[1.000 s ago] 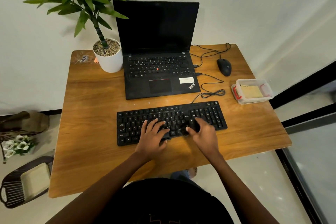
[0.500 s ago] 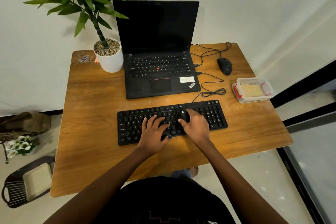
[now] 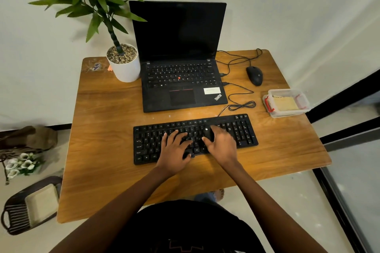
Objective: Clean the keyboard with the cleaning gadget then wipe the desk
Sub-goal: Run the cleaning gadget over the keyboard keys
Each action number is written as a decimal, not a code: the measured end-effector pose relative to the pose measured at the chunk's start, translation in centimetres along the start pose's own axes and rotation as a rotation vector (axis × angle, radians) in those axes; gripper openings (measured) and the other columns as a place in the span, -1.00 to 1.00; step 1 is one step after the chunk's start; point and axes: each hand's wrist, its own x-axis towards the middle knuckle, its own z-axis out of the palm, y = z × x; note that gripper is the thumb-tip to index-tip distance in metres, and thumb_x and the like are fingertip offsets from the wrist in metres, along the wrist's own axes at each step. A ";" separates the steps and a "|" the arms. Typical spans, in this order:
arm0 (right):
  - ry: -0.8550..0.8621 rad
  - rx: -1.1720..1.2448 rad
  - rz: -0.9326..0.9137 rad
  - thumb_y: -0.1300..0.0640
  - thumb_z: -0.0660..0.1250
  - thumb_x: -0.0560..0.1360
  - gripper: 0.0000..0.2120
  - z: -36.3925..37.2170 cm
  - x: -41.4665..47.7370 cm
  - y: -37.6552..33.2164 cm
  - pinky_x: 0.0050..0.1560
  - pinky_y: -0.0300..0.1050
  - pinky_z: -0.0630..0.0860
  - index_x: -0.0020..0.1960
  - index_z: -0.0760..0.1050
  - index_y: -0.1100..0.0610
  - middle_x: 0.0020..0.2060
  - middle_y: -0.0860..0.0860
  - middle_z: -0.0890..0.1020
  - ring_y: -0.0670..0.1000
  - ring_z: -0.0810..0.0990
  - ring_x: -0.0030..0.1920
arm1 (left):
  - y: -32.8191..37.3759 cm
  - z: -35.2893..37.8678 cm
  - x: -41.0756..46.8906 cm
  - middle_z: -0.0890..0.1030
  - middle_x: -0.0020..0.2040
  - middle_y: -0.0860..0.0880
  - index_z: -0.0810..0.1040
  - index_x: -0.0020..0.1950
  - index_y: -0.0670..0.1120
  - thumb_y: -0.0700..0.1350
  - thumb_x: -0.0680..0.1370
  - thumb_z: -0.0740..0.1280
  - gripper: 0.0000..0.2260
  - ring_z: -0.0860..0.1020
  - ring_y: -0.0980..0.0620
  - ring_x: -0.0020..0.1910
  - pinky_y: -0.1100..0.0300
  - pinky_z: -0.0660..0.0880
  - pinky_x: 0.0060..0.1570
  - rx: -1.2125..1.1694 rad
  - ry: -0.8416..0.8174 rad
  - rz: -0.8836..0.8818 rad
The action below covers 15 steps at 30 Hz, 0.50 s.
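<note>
I have two hands on the one keyboard (image 3: 240, 131), which lies flat on the worktop (image 3: 107, 129), about midway between the left and right edges and nearer the near edge than the far one. My left hand (image 3: 174, 150) rests on the keys left of the middle, fingers spread and nearly straight, gripping nothing. My right hand (image 3: 223, 146) sits just beside it, curled round the one cleaning gadget (image 3: 207, 132), a small dark thing with a pale dot on top, pinched between thumb and fingers and set down on the upper key rows right of the middle. Behind the keyboard, against the far edge, stands one open laptop (image 3: 181, 80) with a dark screen. One potted plant (image 3: 124, 65) in a white pot stands at the far left corner, touching or almost touching the laptop's left side. One black mouse (image 3: 255, 76) lies near the far right corner. Two cables (image 3: 242, 106) run to the laptop's right side, one looped just behind the keyboard. One clear plastic box (image 3: 286, 113) sits at the right edge with one yellowish cloth (image 3: 286, 103) inside.
</note>
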 end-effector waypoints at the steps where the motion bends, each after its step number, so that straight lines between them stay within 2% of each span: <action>1: -0.007 0.055 0.036 0.03 0.35 0.50 -0.62 -0.1 0.2 0.2 -0.07 -0.08 0.57 0.24 0.46 0.20 0.00 0.11 0.64 0.08 0.64 -0.04 | 0.1 0.0 0.0 0.11 0.53 0.04 0.26 0.46 0.10 0.10 0.57 0.17 -0.55 -0.08 -0.04 0.53 -0.10 -0.30 0.44 0.003 -0.002 0.004; 4: 0.052 0.195 0.199 0.04 0.39 0.46 -0.67 -1.4 1.2 1.4 -0.15 -0.12 0.57 0.15 0.50 0.19 -0.09 0.12 0.66 0.10 0.64 -0.09 | 0.2 -0.1 0.2 0.13 0.52 0.03 0.28 0.46 0.09 0.09 0.57 0.18 -0.56 -0.08 -0.05 0.53 -0.09 -0.31 0.43 -0.026 0.013 0.011; 8: 0.211 0.232 0.276 0.06 0.40 0.46 -0.64 -3.1 3.1 1.6 -0.09 -0.04 0.52 0.18 0.49 0.21 -0.02 0.19 0.65 0.20 0.61 0.02 | -0.3 -0.3 0.1 0.11 0.52 0.04 0.24 0.47 0.10 0.10 0.58 0.17 -0.55 -0.08 -0.05 0.53 -0.08 -0.31 0.44 -0.004 0.000 0.003; 12: 0.154 0.206 0.219 0.07 0.37 0.48 -0.58 -2.4 4.2 0.0 -0.07 -0.01 0.54 0.28 0.39 0.17 0.00 0.19 0.64 0.20 0.61 0.03 | -0.2 -0.4 0.0 0.10 0.53 0.03 0.22 0.48 0.10 0.10 0.58 0.17 -0.53 -0.09 -0.05 0.53 -0.09 -0.31 0.44 0.018 -0.019 0.000; 15: 0.073 0.077 0.141 0.04 0.33 0.51 -0.62 -1.4 3.9 -0.7 -0.11 0.00 0.55 0.28 0.39 0.14 -0.05 0.18 0.65 0.19 0.63 -0.01 | -0.1 -0.4 0.1 0.08 0.53 0.02 0.19 0.49 0.10 0.11 0.57 0.18 -0.50 -0.09 -0.05 0.53 -0.11 -0.30 0.44 0.050 -0.027 0.005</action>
